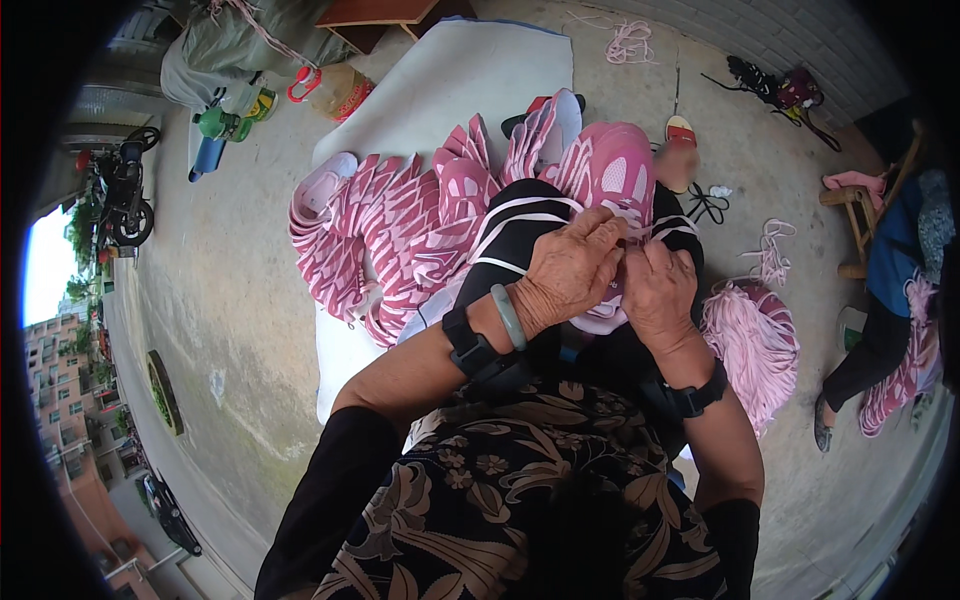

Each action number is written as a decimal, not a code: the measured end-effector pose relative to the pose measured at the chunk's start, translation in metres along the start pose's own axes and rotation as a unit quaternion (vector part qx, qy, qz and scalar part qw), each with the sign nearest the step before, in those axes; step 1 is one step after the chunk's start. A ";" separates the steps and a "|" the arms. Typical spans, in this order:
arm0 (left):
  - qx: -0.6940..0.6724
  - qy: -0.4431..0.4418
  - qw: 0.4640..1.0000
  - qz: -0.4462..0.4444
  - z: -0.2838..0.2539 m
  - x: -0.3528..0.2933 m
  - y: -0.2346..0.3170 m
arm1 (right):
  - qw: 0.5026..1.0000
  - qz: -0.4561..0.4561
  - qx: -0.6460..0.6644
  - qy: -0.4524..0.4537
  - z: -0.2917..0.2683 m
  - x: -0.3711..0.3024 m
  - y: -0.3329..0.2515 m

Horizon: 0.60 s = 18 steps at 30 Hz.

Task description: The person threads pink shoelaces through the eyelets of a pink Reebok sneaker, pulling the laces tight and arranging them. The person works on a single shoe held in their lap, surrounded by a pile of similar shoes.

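A pink shoe upper (622, 165) with a pale mesh toe rests on my lap, toe pointing away from me. My left hand (570, 268) is closed at its eyelets, with fingertips pinched on a whitish shoelace (545, 200) that stretches left over my dark trouser leg. Close beside it, my right hand (660, 290) is also closed, thumb and fingers pinched at the lacing. Lace also crosses my right knee. The exact grip is partly hidden by my knuckles. A long overlapping row of pink shoe uppers (400, 220) curves away on my left.
A pale sheet (450, 75) lies under the uppers. Bundled pink laces (750, 345) sit at my right, with loose laces (770, 255) on the floor nearby. Bottles (335, 92) stand far left. Another person's leg (868, 350) and a wooden chair (860, 215) are at the right.
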<state>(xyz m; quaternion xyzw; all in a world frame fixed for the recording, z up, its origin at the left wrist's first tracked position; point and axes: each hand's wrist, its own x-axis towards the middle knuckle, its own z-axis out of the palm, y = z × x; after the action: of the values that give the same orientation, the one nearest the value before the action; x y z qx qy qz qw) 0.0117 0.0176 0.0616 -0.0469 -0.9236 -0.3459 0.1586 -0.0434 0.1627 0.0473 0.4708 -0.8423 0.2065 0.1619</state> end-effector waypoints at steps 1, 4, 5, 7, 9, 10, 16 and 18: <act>-0.009 -0.036 0.999 0.025 0.002 0.007 0.005 | 1.000 -0.008 0.000 0.007 -0.015 -0.008 0.002; -0.048 -0.146 0.988 0.024 0.013 0.009 0.009 | 0.999 -0.027 0.021 0.035 -0.033 -0.031 0.005; -0.055 -0.176 0.982 0.036 0.019 0.008 0.004 | 0.998 -0.032 0.030 0.047 -0.034 -0.034 0.006; -0.094 -0.171 0.978 0.072 0.023 0.009 -0.002 | 0.997 -0.019 0.052 0.059 -0.034 -0.034 0.008; -0.168 -0.189 0.966 0.046 0.018 0.011 -0.005 | 0.995 0.001 0.083 0.063 -0.031 -0.034 0.009; -0.203 -0.197 0.959 0.033 0.011 0.013 -0.005 | 0.993 0.013 0.103 0.063 -0.026 -0.032 0.009; -0.038 -0.113 0.993 0.010 -0.009 0.005 -0.013 | 0.977 0.087 0.190 0.035 -0.005 -0.017 0.003; 0.089 -0.047 0.995 0.018 -0.008 0.001 -0.014 | 0.973 0.135 0.187 0.001 0.003 -0.018 0.001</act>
<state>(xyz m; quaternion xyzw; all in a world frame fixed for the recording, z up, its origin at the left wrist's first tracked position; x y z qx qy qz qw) 0.0099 0.0017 0.0587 -0.0660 -0.9561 -0.2571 0.1244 -0.0357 0.1748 0.0360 0.3743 -0.8447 0.3802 0.0423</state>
